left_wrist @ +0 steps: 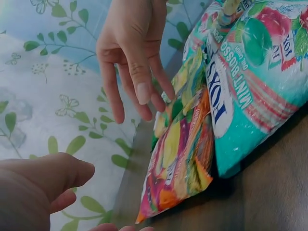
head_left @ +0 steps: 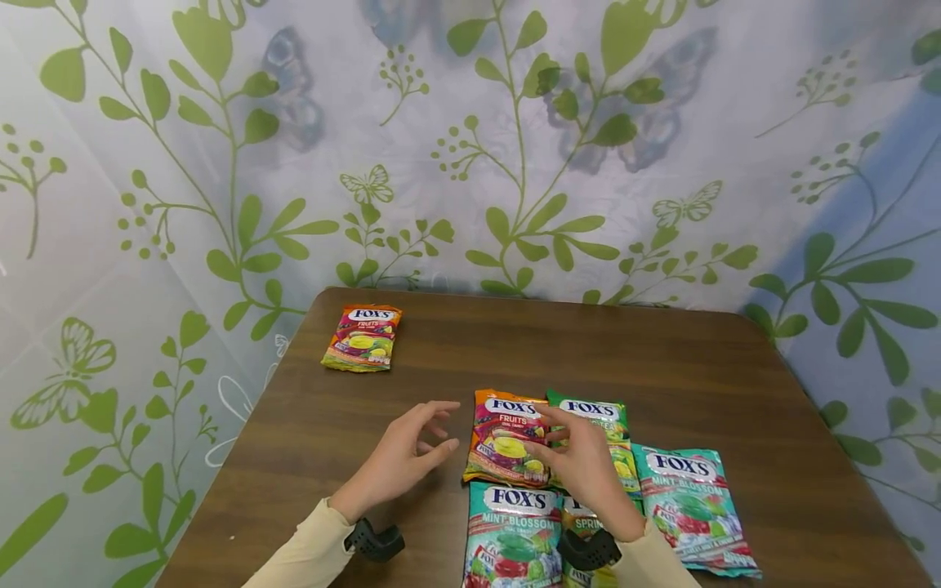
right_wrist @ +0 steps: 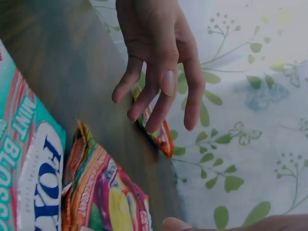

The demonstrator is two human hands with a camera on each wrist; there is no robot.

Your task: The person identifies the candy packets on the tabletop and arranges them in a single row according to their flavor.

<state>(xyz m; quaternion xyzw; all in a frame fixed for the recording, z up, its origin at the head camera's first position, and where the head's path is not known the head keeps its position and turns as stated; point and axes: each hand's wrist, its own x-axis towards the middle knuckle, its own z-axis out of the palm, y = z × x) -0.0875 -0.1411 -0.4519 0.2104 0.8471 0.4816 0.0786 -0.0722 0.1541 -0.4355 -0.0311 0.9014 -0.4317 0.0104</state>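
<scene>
Fruits packet, orange and red: centre of the head frame, face up, top-left member of a close group. Left edge faces bare wood; right edge adjoins a green packet; bottom edge meets the lower Mint Blossom packet.

Hands: left hand just left of the Fruits packet, thumb and fingers apart, nothing held. Right hand over the packet's right part and the green one, fingers likewise spread, nothing gripped. Whether its fingertips brush the wrapper cannot be settled from the head view; the left wrist view suggests they hover.

Step, as judged: arranging packets edge to edge, attention on the Fruits packet. Further adjustment would call for fingertips brought in to both side edges, with light, even pressure; the right side looks tighter, since the green packet could be nudged along.

Outward: a yellowish packet, partly under the right wrist, lower centre; a second Mint Blossom packet, tilted, lower right; a smaller Fruits packet alone, upper left of the worktop.

Room: open wood left of and above the group, also upper right. The worktop's far edge runs close to the leaf-print curtain; its left edge slants just beyond the small packet.
</scene>
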